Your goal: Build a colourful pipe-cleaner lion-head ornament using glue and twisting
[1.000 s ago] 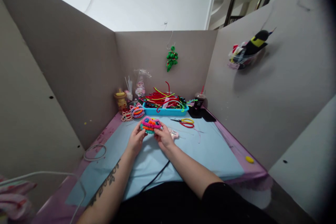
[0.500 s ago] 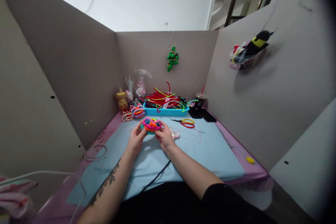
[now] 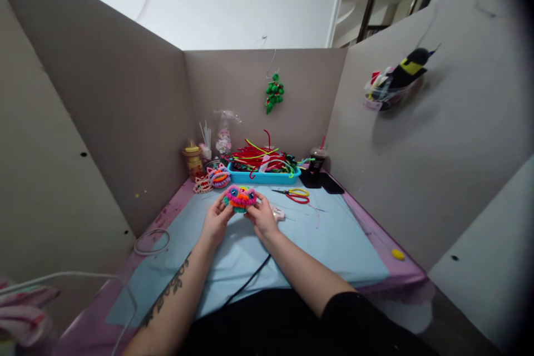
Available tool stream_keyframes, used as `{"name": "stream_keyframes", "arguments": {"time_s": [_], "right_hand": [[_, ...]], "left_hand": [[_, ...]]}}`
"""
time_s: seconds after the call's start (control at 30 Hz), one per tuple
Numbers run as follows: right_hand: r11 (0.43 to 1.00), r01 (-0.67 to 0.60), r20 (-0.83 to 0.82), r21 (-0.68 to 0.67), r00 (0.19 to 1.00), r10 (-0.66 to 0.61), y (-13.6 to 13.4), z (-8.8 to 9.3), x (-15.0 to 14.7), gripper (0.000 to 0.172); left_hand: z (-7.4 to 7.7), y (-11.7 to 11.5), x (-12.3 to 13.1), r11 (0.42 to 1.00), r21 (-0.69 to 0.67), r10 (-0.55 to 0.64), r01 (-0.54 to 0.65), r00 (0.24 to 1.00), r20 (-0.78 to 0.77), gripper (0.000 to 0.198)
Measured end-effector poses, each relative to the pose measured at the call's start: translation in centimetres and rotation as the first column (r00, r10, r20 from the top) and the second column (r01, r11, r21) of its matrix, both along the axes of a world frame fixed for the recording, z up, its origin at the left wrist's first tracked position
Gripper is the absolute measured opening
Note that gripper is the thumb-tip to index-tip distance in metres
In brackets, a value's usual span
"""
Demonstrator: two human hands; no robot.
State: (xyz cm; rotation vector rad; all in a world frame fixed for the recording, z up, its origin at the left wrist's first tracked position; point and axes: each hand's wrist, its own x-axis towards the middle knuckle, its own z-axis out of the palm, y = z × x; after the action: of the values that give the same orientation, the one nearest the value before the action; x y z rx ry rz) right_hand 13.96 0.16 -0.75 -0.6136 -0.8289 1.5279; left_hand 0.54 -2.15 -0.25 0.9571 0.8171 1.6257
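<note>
A colourful pipe-cleaner figure [image 3: 241, 198], pink, orange and teal with two blue eyes, is held up over the blue cloth [image 3: 317, 250]. My left hand [image 3: 217, 219] grips its left side, thumb in front. On the other side my right hand [image 3: 262, 217] pinches its right edge. Just behind my right hand lies a pale pink glue gun [image 3: 278, 213], partly hidden by that hand. Scissors [image 3: 297, 196] with red and yellow handles rest farther right. Two similar figures, one purple and orange [image 3: 219, 176] and one cream and red [image 3: 202, 183], stand at the back left.
A blue tray [image 3: 263, 177] heaped with red and green pipe cleaners sits at the back. Beside it are a dark drink cup [image 3: 318, 158] and a black phone [image 3: 332, 184]. A lidded cup [image 3: 193, 161] stands left. Grey partitions [image 3: 137, 94] enclose the table. A yellow disc [image 3: 397, 255] lies right.
The figure has tilted very slightly in my hands. Both hands keep their hold, and everything else stays where it was.
</note>
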Motion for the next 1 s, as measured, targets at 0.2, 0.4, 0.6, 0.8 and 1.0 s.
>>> {"name": "stream_keyframes", "arguments": {"time_s": [0.2,0.4,0.6,0.8,1.0], "right_hand": [[0.997,0.053,-0.021,-0.05,0.998,-0.055,-0.06,0.33,-0.39,0.051],[0.994,0.08,-0.039,-0.076,0.996,-0.083,0.12,0.3,-0.52,0.049],[0.996,0.076,-0.021,-0.048,0.997,-0.077,0.16,0.02,-0.4,0.05],[0.997,0.07,0.056,0.013,0.996,-0.071,0.08,-0.19,-0.41,0.054],[0.998,0.042,0.072,0.054,0.996,-0.046,0.35,-0.58,-0.26,0.055]], "left_hand": [[-0.11,0.04,-0.05,1.0,0.004,-0.029,0.029,0.999,0.021,0.082],[0.31,-0.34,0.19,0.998,0.015,-0.068,0.068,0.998,0.012,0.081],[0.61,-0.49,0.27,0.999,-0.041,-0.032,0.033,0.999,0.024,0.073],[0.38,-0.25,0.11,0.998,-0.058,-0.002,0.004,1.0,0.03,0.067],[0.53,-0.34,-0.08,0.994,-0.087,-0.056,0.062,0.996,0.063,0.06]]}}
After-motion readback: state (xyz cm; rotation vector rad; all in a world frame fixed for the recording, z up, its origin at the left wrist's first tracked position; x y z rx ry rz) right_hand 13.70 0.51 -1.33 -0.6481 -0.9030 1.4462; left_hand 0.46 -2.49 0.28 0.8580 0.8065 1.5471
